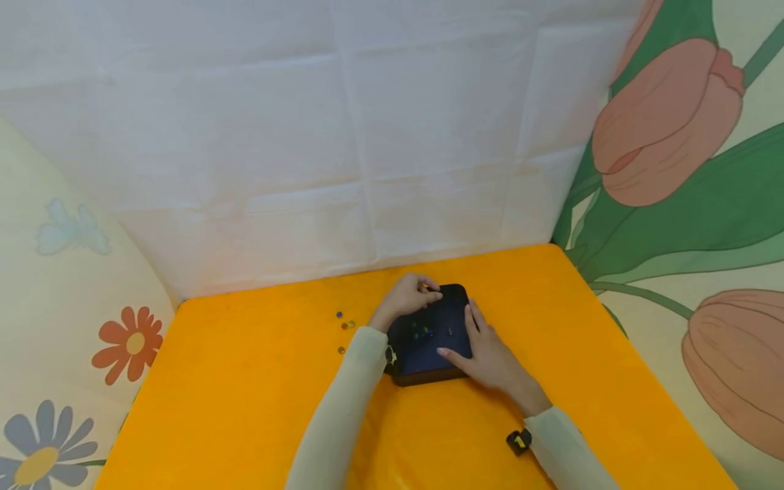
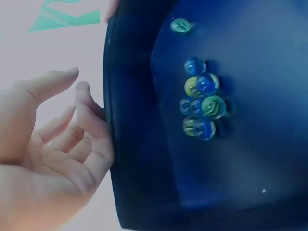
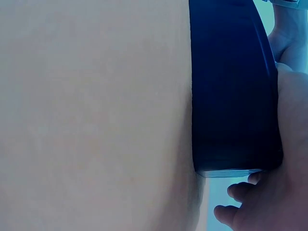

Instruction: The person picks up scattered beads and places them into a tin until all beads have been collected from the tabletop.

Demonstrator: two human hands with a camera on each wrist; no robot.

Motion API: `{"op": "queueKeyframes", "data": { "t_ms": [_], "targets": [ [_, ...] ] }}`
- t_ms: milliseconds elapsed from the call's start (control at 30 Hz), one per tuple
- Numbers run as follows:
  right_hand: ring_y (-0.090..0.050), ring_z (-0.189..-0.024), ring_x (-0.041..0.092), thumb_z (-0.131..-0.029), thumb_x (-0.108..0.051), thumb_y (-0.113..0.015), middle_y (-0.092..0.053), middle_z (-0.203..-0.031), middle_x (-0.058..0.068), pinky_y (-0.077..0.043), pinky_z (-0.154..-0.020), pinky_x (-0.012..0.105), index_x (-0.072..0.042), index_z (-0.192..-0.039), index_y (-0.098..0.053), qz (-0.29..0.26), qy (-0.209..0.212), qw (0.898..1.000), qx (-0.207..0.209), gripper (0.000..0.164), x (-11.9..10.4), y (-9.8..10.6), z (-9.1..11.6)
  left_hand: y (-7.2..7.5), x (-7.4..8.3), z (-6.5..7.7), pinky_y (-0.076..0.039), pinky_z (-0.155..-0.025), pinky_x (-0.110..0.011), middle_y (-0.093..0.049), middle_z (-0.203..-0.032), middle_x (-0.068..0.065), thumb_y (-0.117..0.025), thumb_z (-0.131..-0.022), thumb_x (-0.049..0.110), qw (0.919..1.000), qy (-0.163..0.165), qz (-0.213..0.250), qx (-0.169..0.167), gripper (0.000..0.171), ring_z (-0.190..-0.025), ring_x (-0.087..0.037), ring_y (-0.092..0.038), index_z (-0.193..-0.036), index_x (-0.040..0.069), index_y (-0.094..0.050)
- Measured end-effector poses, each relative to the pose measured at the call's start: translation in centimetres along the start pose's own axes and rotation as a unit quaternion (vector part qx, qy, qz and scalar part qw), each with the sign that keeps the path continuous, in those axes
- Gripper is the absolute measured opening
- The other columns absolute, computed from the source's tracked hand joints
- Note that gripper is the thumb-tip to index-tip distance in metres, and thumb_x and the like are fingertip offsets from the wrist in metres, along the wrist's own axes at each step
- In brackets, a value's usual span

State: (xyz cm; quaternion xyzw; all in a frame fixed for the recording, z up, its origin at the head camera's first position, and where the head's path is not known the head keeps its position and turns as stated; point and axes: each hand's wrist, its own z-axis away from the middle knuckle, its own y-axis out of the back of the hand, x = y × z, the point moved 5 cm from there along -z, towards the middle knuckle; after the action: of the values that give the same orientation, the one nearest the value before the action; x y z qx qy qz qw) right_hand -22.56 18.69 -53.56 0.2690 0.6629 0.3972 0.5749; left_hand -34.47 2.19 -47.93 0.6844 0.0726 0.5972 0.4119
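Note:
A dark, rounded-corner tray [image 1: 425,361] sits on the yellow table, with a cluster of glass marbles [image 2: 211,107] on its floor, blue, green and yellowish. A single green marble [image 2: 181,25] lies apart from that cluster. My left hand [image 1: 412,295] is at the tray's back left; in the left wrist view its loosely bent fingers touch the outer wall, thumb and index tips apart, nothing seen between them. My right hand [image 1: 490,350] grips the right side, thumb over the inside and fingers along the outer wall. The right wrist view shows the tray's outer wall [image 3: 233,91] close up.
Several loose marbles [image 1: 352,324] lie on the yellow tabletop [image 1: 245,381] left of the tray. A white sheet [image 1: 294,136] hangs behind the table. Flower-patterned cloth [image 1: 686,204] stands along the right side, and another such cloth [image 1: 67,292] along the left.

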Motion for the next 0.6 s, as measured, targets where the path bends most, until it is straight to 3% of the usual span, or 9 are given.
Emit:
{"op": "queueKeyframes", "data": {
  "t_ms": [333, 433, 600],
  "targets": [
    [-0.027, -0.158, 0.05, -0.094, -0.08, -0.053, 0.007, -0.178, 0.014, -0.038, -0.118, 0.067, -0.005, -0.169, -0.001, -0.002, -0.005, 1.0, -0.004, 0.118, 0.1, -0.1, 0.0, 1.2, 0.0, 2.2, -0.06, -0.08, -0.036, -0.074, -0.111, -0.021, -0.063, -0.107, 0.032, 0.9982, -0.02, 0.01, -0.056, 0.032, -0.097, -0.039, -0.072, -0.124, 0.006, -0.073],
    [-0.028, -0.158, 0.05, -0.094, -0.08, -0.053, 0.007, -0.178, 0.014, -0.039, -0.118, 0.066, -0.006, -0.169, -0.001, 0.0, -0.008, 1.0, -0.004, 0.118, 0.2, -0.1, 0.0, 2.2, 0.1, 3.3, -0.06, -0.082, -0.036, -0.074, -0.113, -0.024, -0.061, -0.108, 0.033, 0.9981, -0.019, 0.016, -0.057, 0.034, -0.1, -0.042, -0.071, -0.125, 0.006, -0.072],
    [-0.027, -0.158, 0.05, -0.094, -0.079, -0.054, 0.007, -0.178, 0.014, -0.037, -0.119, 0.067, -0.005, -0.169, -0.002, 0.003, -0.008, 1.0, -0.006, 0.117, 0.1, -0.1, 0.0, 3.6, -0.3, 5.7, -0.06, -0.085, -0.046, -0.072, -0.111, -0.026, -0.06, -0.109, 0.03, 0.9982, -0.018, 0.038, -0.043, 0.031, -0.1, -0.048, -0.068, -0.125, 0.007, -0.072]
  ]
}}
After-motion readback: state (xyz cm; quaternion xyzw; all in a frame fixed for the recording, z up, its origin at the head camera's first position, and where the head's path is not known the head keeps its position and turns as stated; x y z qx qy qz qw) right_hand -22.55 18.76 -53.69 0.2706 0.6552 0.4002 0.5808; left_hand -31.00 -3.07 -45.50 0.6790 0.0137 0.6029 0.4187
